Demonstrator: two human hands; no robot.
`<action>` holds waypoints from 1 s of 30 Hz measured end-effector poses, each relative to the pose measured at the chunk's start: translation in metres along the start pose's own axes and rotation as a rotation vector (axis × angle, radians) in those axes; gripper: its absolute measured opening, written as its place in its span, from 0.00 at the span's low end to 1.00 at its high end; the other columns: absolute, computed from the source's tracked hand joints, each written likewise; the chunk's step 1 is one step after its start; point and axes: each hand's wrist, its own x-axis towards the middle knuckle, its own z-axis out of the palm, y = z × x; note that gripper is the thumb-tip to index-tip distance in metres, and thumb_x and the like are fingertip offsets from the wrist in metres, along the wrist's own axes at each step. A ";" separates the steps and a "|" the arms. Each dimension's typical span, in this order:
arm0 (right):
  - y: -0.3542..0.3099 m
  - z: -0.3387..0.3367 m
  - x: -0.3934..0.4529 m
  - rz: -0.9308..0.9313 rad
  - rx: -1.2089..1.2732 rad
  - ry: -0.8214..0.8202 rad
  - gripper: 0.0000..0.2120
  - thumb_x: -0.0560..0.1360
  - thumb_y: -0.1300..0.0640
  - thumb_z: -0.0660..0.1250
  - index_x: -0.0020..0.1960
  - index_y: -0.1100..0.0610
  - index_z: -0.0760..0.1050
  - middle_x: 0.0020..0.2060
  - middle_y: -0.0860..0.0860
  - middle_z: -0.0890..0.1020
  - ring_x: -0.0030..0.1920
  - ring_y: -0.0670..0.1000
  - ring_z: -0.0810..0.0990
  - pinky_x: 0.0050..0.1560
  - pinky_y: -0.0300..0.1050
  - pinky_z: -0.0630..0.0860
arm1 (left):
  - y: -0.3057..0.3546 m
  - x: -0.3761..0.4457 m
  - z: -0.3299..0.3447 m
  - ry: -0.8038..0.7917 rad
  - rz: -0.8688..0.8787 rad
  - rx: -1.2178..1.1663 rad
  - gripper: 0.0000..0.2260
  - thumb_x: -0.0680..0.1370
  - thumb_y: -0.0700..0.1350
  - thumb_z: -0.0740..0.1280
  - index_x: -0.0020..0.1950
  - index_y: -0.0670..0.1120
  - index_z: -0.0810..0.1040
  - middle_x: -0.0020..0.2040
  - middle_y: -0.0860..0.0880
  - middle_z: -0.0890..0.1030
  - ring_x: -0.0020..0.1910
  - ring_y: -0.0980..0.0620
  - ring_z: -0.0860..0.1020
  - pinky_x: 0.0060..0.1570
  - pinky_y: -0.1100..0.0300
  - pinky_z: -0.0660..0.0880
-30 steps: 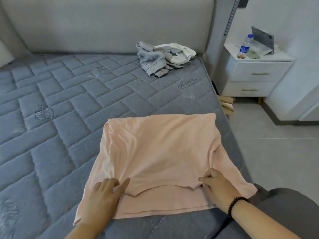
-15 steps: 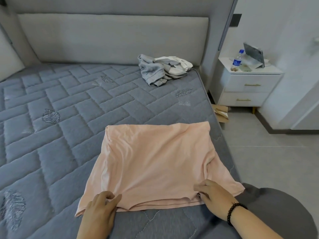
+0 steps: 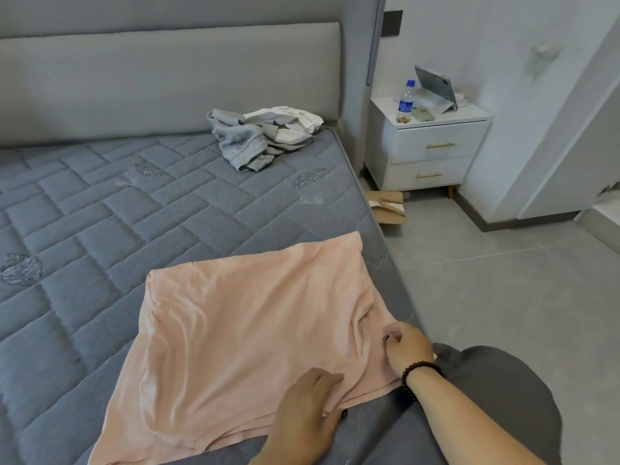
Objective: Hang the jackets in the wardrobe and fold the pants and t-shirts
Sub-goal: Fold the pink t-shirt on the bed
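Note:
A pink t-shirt (image 3: 241, 333) lies partly folded on the grey quilted mattress (image 3: 110, 216), close to the near right edge. My left hand (image 3: 303, 421) grips its near hem, fingers curled over the fabric. My right hand (image 3: 406, 345), with a dark bead bracelet on the wrist, pinches the shirt's right edge. A crumpled heap of grey and white clothes (image 3: 265, 137) sits at the far end of the bed by the headboard.
A white nightstand (image 3: 429, 147) stands right of the bed with a water bottle (image 3: 406, 100) and a propped tablet (image 3: 436, 85) on it. Cardboard pieces (image 3: 385, 206) lie on the grey tiled floor. My dark-clad knee (image 3: 496, 394) is at the bottom right.
My left hand has slid right along the near hem toward my right hand. My right hand has shifted up along the shirt's right edge. The view has swung to the left.

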 end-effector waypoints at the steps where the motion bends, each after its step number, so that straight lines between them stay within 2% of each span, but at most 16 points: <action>1: 0.000 0.001 0.001 -0.020 -0.013 -0.003 0.13 0.78 0.64 0.58 0.55 0.55 0.79 0.56 0.52 0.80 0.57 0.53 0.77 0.55 0.42 0.72 | 0.006 0.013 0.003 -0.045 -0.020 0.049 0.22 0.71 0.55 0.64 0.65 0.56 0.73 0.58 0.55 0.75 0.57 0.53 0.76 0.55 0.61 0.73; 3: 0.001 0.002 0.004 -0.059 -0.016 -0.027 0.13 0.78 0.63 0.58 0.52 0.54 0.80 0.53 0.49 0.80 0.55 0.51 0.77 0.52 0.39 0.72 | 0.015 0.032 0.006 -0.089 -0.051 0.153 0.20 0.74 0.54 0.63 0.65 0.54 0.73 0.59 0.54 0.74 0.59 0.52 0.72 0.56 0.60 0.69; 6: 0.002 0.002 0.013 -0.079 -0.008 -0.088 0.11 0.79 0.57 0.60 0.55 0.52 0.80 0.51 0.47 0.79 0.55 0.50 0.78 0.51 0.38 0.70 | 0.024 0.049 0.009 -0.101 -0.062 0.179 0.14 0.76 0.51 0.63 0.62 0.54 0.75 0.56 0.54 0.75 0.58 0.53 0.73 0.53 0.61 0.69; 10: -0.004 0.004 0.024 -0.003 0.196 -0.107 0.09 0.76 0.54 0.63 0.53 0.49 0.80 0.48 0.48 0.84 0.50 0.50 0.81 0.55 0.45 0.76 | 0.023 0.055 0.010 -0.104 -0.129 0.089 0.11 0.76 0.49 0.65 0.58 0.54 0.80 0.52 0.56 0.77 0.55 0.56 0.75 0.51 0.66 0.68; 12: -0.006 0.005 0.028 -0.004 0.220 -0.082 0.12 0.76 0.55 0.63 0.57 0.48 0.78 0.49 0.46 0.82 0.50 0.48 0.79 0.51 0.42 0.74 | 0.021 0.054 0.011 -0.115 -0.134 0.073 0.12 0.76 0.49 0.63 0.57 0.54 0.81 0.52 0.57 0.77 0.54 0.57 0.75 0.52 0.66 0.69; 14: -0.010 0.004 0.032 -0.016 0.264 -0.086 0.15 0.75 0.57 0.63 0.61 0.48 0.75 0.46 0.43 0.79 0.49 0.47 0.77 0.47 0.40 0.71 | 0.023 0.054 0.013 -0.125 -0.098 0.099 0.13 0.75 0.49 0.61 0.55 0.52 0.80 0.52 0.55 0.78 0.54 0.55 0.75 0.52 0.64 0.69; 18: -0.017 0.002 0.034 0.008 0.426 -0.176 0.22 0.71 0.58 0.70 0.62 0.47 0.68 0.46 0.42 0.80 0.49 0.44 0.78 0.49 0.41 0.73 | 0.029 0.057 0.017 -0.126 -0.090 0.138 0.12 0.73 0.47 0.59 0.52 0.50 0.78 0.50 0.53 0.77 0.52 0.51 0.75 0.50 0.60 0.70; 21: -0.019 0.003 0.034 -0.003 0.464 -0.203 0.22 0.70 0.63 0.69 0.60 0.48 0.71 0.46 0.43 0.80 0.48 0.41 0.78 0.52 0.41 0.75 | 0.028 0.054 0.025 -0.109 -0.080 0.237 0.10 0.70 0.45 0.63 0.50 0.52 0.74 0.46 0.55 0.76 0.44 0.52 0.76 0.42 0.59 0.71; 23: -0.018 0.004 0.032 -0.030 0.428 -0.213 0.21 0.71 0.63 0.69 0.60 0.49 0.71 0.45 0.42 0.79 0.46 0.39 0.77 0.47 0.36 0.74 | 0.031 0.048 0.033 -0.055 -0.081 0.265 0.13 0.63 0.46 0.67 0.46 0.55 0.71 0.40 0.58 0.75 0.35 0.55 0.75 0.33 0.63 0.68; 24: -0.018 0.004 0.032 -0.037 0.419 -0.215 0.20 0.71 0.63 0.68 0.61 0.50 0.71 0.44 0.43 0.79 0.45 0.39 0.76 0.43 0.33 0.72 | 0.033 0.046 0.037 -0.018 -0.078 0.274 0.14 0.62 0.46 0.66 0.45 0.55 0.71 0.39 0.59 0.74 0.34 0.56 0.74 0.32 0.64 0.67; 27: -0.018 -0.001 0.032 0.049 0.442 -0.106 0.21 0.71 0.64 0.68 0.62 0.53 0.70 0.42 0.47 0.76 0.43 0.46 0.75 0.37 0.37 0.69 | 0.034 0.043 0.042 0.047 -0.081 0.251 0.09 0.65 0.47 0.61 0.44 0.55 0.70 0.38 0.58 0.72 0.34 0.56 0.72 0.34 0.64 0.65; 28: -0.015 -0.005 0.032 0.095 0.433 -0.052 0.20 0.72 0.64 0.67 0.63 0.54 0.69 0.43 0.48 0.76 0.44 0.48 0.75 0.39 0.39 0.70 | 0.032 0.042 0.043 0.062 -0.070 0.262 0.08 0.66 0.47 0.61 0.44 0.54 0.71 0.38 0.58 0.72 0.34 0.55 0.72 0.34 0.63 0.66; 30: -0.007 -0.012 0.034 0.204 0.384 0.033 0.19 0.74 0.62 0.65 0.65 0.57 0.70 0.51 0.53 0.77 0.53 0.54 0.76 0.48 0.41 0.70 | 0.029 0.042 0.043 0.079 -0.020 0.297 0.05 0.68 0.47 0.61 0.43 0.53 0.70 0.39 0.56 0.73 0.35 0.54 0.72 0.34 0.61 0.67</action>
